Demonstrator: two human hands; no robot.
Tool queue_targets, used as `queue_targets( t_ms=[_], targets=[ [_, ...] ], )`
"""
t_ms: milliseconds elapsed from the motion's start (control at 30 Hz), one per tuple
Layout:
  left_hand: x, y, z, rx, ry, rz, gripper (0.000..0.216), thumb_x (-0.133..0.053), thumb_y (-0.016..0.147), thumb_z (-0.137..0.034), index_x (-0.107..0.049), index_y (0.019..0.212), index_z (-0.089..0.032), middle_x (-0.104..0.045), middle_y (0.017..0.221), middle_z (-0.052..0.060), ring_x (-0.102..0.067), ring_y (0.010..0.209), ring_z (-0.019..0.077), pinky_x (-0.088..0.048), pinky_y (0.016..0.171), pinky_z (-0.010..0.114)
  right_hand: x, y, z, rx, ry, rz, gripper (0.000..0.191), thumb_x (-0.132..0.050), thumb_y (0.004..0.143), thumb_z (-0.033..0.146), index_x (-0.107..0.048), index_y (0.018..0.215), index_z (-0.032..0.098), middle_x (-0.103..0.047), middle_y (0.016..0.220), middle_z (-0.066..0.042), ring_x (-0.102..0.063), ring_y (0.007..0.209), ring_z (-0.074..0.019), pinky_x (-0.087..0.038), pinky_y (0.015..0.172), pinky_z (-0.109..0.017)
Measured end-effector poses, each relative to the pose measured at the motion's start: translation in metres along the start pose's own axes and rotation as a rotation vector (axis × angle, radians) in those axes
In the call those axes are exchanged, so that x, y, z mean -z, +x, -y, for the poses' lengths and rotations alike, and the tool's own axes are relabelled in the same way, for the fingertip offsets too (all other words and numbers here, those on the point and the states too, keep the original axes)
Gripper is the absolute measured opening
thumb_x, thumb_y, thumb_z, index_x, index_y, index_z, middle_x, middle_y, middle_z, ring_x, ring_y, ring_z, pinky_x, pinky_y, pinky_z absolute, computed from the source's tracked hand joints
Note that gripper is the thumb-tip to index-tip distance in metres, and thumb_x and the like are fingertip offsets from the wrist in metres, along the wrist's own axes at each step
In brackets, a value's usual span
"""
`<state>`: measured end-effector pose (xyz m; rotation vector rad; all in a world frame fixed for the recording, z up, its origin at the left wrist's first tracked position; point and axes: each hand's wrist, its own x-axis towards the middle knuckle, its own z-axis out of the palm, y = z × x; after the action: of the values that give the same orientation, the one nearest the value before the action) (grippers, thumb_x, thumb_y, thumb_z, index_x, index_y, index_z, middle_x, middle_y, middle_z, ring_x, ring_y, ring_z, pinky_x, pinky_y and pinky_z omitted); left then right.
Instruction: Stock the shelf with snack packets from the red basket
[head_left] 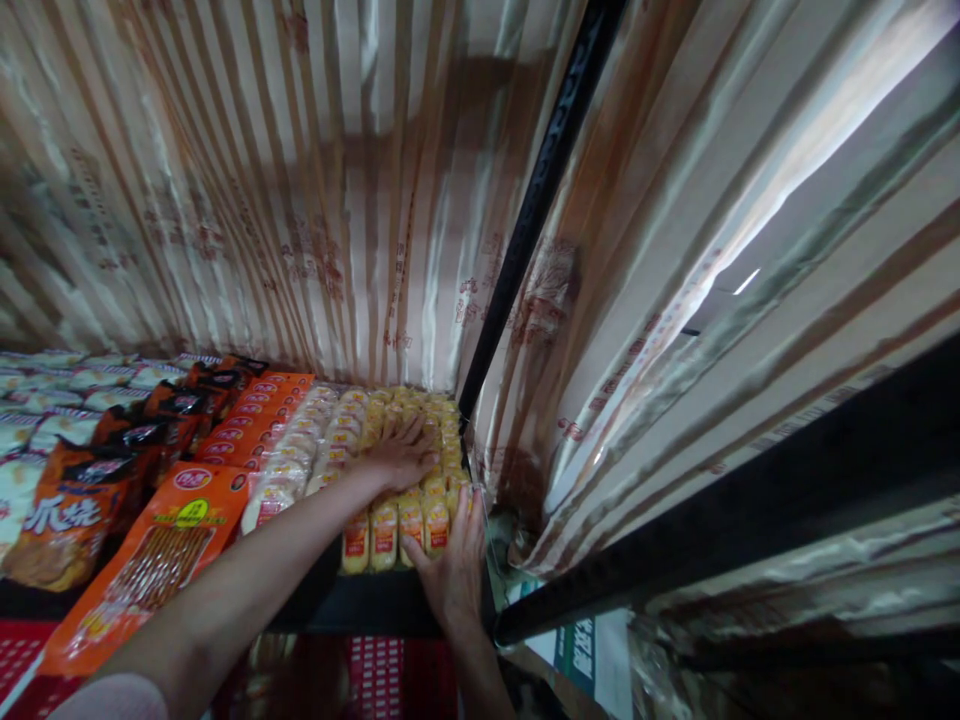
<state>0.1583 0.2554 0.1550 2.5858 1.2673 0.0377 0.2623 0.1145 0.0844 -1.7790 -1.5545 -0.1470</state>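
Note:
Rows of small yellow plastic-wrapped snack packs [384, 535] with red-orange labels stand at the right end of a black shelf [330, 600]. My left hand [409, 455] lies flat on top of these packs, its fingers spread. At their front right corner is my right hand [456, 565], open, with the thumb near the front packs and the fingers stretched along the right side. Part of the packs is hidden under the left hand and forearm. Beside them stand rows of pale wrapped snack packs [274, 495].
Orange snack bags [169, 540] and black-and-orange bags [71, 520] line the shelf further left, with white packets [45, 425] beyond. A black upright post [525, 220] rises at the shelf's right end. Striped plastic sheeting [360, 200] hangs behind. Red perforated baskets [377, 670] sit below.

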Motion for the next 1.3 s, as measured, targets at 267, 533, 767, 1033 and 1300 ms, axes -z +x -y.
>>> queue_targets(
  t_ms=[267, 533, 767, 1033, 1300],
  targets=[
    [-0.008, -0.003, -0.007, 0.016, 0.033, -0.033, 0.065, -0.010, 0.089, -0.057, -0.017, 0.143, -0.022, -0.009, 0.151, 0.006, -0.003, 0.139, 0.0209, -0.002, 0.110, 0.049, 0.001, 0.000, 0.002, 0.019, -0.031, -0.005, 0.094, -0.050, 0.073, 0.063, -0.017, 0.140, 0.006, -0.022, 0.142, -0.027, -0.025, 0.130, -0.0352, -0.033, 0.096, -0.050],
    [-0.005, -0.002, -0.004, -0.007, 0.013, -0.103, 0.063, -0.008, 0.090, -0.054, -0.019, 0.142, -0.021, -0.010, 0.151, 0.005, -0.001, 0.139, 0.0206, -0.002, 0.111, 0.048, -0.003, -0.002, -0.002, 0.014, -0.049, 0.001, 0.099, -0.051, 0.070, 0.068, -0.017, 0.141, 0.008, -0.019, 0.144, -0.026, -0.024, 0.130, -0.0367, -0.032, 0.097, -0.051],
    [0.008, 0.014, 0.005, 0.125, 0.013, -0.085, 0.065, -0.008, 0.090, -0.053, -0.018, 0.143, -0.017, -0.010, 0.151, 0.009, -0.003, 0.138, 0.0232, -0.004, 0.110, 0.050, 0.001, 0.000, -0.001, 0.003, -0.052, 0.028, 0.098, -0.051, 0.071, 0.066, -0.015, 0.142, 0.008, -0.015, 0.146, -0.024, -0.021, 0.131, -0.0356, -0.030, 0.098, -0.050],
    [0.005, 0.015, 0.003, 0.124, 0.029, -0.031, 0.064, -0.010, 0.090, -0.053, -0.019, 0.142, -0.018, -0.013, 0.150, 0.009, -0.005, 0.138, 0.0236, -0.006, 0.110, 0.049, 0.001, 0.000, 0.000, 0.004, -0.026, 0.019, 0.096, -0.052, 0.072, 0.063, -0.015, 0.141, 0.008, -0.019, 0.144, -0.026, -0.023, 0.131, -0.0350, -0.031, 0.097, -0.050],
    [0.018, -0.005, 0.025, 0.170, 0.008, -0.116, 0.062, -0.008, 0.090, -0.053, -0.018, 0.142, -0.021, -0.009, 0.151, 0.005, 0.002, 0.138, 0.0216, -0.003, 0.110, 0.050, -0.001, 0.000, -0.001, 0.017, -0.028, -0.001, 0.097, -0.049, 0.073, 0.066, -0.013, 0.142, 0.008, -0.018, 0.145, -0.025, -0.021, 0.132, -0.0362, -0.031, 0.097, -0.051]
  ],
)
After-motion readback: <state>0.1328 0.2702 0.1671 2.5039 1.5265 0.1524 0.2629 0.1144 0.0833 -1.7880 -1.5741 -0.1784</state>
